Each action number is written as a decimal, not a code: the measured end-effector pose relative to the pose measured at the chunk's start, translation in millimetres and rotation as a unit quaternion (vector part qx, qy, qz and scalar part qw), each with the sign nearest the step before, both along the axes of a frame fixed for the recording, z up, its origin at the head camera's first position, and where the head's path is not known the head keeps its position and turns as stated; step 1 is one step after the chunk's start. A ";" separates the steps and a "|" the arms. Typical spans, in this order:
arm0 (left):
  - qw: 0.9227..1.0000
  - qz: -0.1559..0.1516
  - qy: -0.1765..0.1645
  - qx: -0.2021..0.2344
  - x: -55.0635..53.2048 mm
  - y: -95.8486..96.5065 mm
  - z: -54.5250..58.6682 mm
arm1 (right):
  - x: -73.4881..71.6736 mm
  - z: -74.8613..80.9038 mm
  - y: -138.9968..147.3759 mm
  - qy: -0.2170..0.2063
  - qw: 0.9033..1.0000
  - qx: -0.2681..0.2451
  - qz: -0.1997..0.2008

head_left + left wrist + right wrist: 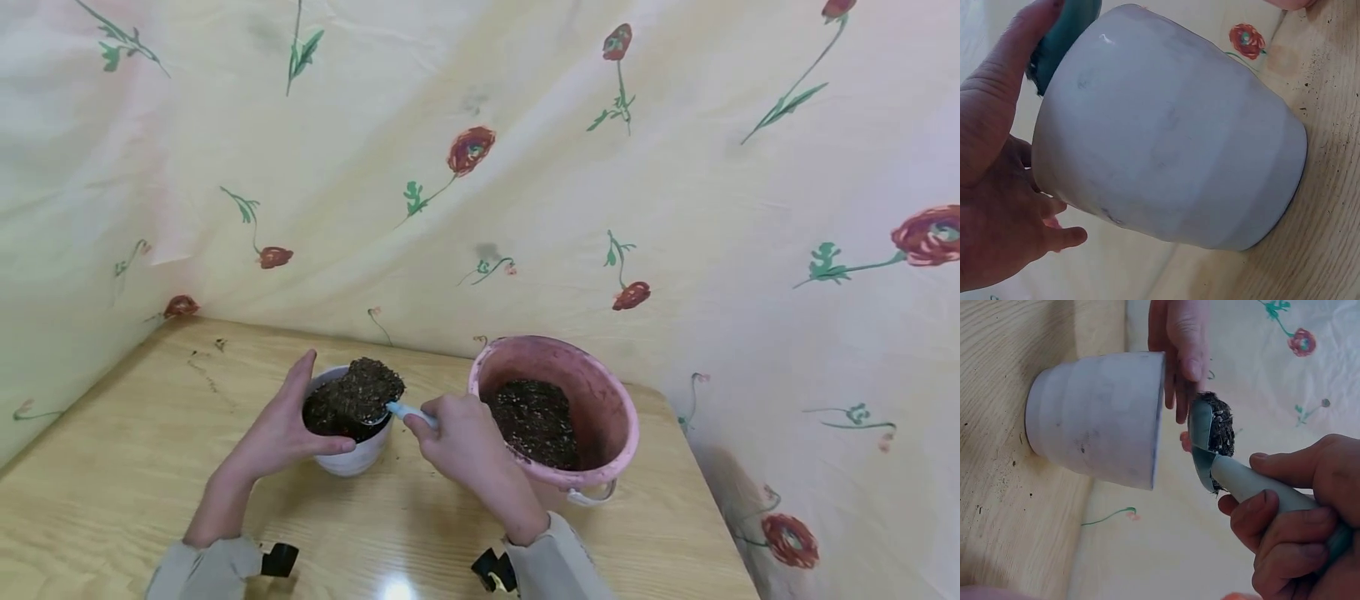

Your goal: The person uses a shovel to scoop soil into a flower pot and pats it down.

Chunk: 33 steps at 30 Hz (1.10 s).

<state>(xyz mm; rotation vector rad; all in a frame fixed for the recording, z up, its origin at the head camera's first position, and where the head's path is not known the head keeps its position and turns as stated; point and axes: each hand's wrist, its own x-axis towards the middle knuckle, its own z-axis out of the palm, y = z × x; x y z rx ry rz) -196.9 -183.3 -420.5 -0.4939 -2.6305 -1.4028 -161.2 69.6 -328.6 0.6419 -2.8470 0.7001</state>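
A small white plant pot [356, 460] stands on the wooden table with dark soil [322, 412] inside. My left hand [281, 429] is spread at the left side of its rim, thumb along the near edge and the other fingers stretched out. My right hand [465, 437] grips the pale blue handle of a small hand trowel [1266, 484]. A heap of soil [371, 387] rides on the trowel's blade, over the pot's opening. In the right wrist view, the trowel's teal blade [1200, 434] hangs just off the rim. The left wrist view shows mostly the pot's outer wall.
Right of the pot stands a pink bucket [626, 417] with more soil [532, 421] in it and a white handle [592, 497] hanging at its near side. Crumbs of soil dot the table [420, 533]. A flowered cloth [390, 275] hangs behind the table.
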 end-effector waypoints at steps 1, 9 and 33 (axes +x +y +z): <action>1.000 -0.001 0.000 -0.001 -0.8 1.1 0.1 | -1.2 -0.2 -0.7 0.008 1.000 0.012 0.000; 1.000 -0.002 -0.023 -0.018 -3.3 8.4 1.5 | -11.2 1.7 -4.5 0.014 0.997 0.079 -0.006; 0.999 0.013 -0.040 -0.034 -2.5 3.8 -1.0 | -29.2 31.0 -26.7 -0.018 0.974 0.227 0.013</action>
